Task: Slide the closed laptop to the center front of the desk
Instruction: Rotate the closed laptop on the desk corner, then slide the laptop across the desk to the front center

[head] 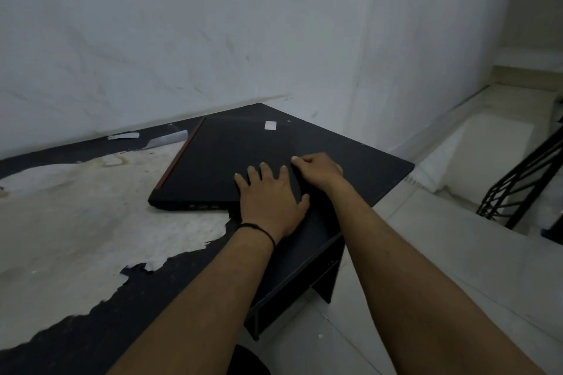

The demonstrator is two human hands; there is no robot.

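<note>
Both hands rest on the closed laptop [225,161] at the tabletop's [76,222] far right corner, the left hand [271,198] flat and open on its lid, the right hand [316,172] curled over its right edge, the center front lying to their left.

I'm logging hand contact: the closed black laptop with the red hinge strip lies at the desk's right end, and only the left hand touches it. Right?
Not quite. In the head view both hands touch the closed black laptop with the red hinge strip: the left hand lies flat on its lid, and the right hand holds its near corner.
</note>
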